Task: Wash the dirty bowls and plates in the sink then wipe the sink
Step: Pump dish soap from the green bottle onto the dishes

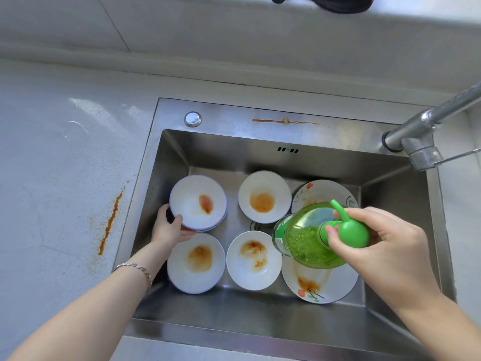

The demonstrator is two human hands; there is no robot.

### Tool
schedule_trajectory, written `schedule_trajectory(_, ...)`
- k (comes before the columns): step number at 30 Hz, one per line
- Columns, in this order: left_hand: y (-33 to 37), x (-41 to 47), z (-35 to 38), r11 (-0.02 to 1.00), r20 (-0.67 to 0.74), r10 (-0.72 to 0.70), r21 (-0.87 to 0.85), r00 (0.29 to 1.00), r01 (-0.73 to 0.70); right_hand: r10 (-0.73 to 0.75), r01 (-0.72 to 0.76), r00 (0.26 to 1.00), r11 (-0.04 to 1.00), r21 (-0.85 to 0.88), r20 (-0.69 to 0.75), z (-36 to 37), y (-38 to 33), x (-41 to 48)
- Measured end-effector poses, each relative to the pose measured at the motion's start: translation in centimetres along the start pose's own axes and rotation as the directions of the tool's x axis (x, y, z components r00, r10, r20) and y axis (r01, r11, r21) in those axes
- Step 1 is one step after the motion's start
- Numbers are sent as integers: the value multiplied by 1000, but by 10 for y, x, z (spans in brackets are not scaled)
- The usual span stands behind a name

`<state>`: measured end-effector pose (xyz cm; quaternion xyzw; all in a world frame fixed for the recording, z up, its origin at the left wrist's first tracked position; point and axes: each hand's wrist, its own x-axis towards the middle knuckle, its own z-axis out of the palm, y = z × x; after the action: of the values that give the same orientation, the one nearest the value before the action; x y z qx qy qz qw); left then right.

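Note:
Several white bowls with orange-brown sauce stains sit in the steel sink [390,204]. My left hand [169,227] grips the near rim of the far-left bowl [197,201], which is tilted up. Other bowls lie at far centre [264,196], near left [196,263] and near centre [253,259]. Two flower-patterned plates lie at the right, one far [322,191], one near [320,285] with sauce on it. My right hand [377,246] holds a green dish-soap bottle [312,235] by its pump top, tipped on its side above the plates.
The tap [421,142] juts in from the right over the sink's far right corner. Orange sauce streaks mark the counter [110,222] at the left and the sink's back ledge [285,121]. A round steel cap [193,119] sits on that ledge. A dark item [338,3] lies on the windowsill.

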<state>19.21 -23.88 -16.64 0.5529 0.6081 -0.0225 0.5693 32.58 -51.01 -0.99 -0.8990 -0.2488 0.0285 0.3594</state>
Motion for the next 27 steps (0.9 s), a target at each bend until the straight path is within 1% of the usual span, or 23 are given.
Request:
schedule_trajectory(3,3,3,8,999,-10,-14,38,1000,14,2,-2,1000,1000,2,-4,0,0,-1)
schedule_trajectory(8,2,6,20,999,-36,-23,-25,999,23,4,-4,1000,1000,8,4,-3,1,-5)
schedule_trajectory(15,12,-11,18,995,-20,96,18,995,-96,19,-20,1000,999,30,7,0,1,-9)
schedule_trajectory(17,13,-22,10,991,32,133,17,991,-133,22,-22,1000,999,33,-1,-3,2,-10)
schedule_trajectory(18,14,-29,4,991,80,134,14,988,-136,24,-24,1000,999,34,-3,-4,2,-10)
schedule_trajectory(21,11,-47,-13,997,280,47,39,959,-61,26,-26,1000,999,33,-1,-8,3,-9)
schedule_trajectory(23,3,-54,-17,994,379,-10,104,925,-32,26,-26,1000,999,33,-3,-9,2,-10)
schedule_trajectory(27,-22,-62,-10,951,473,-104,304,875,-51,29,-28,999,999,33,-17,-13,2,-13)
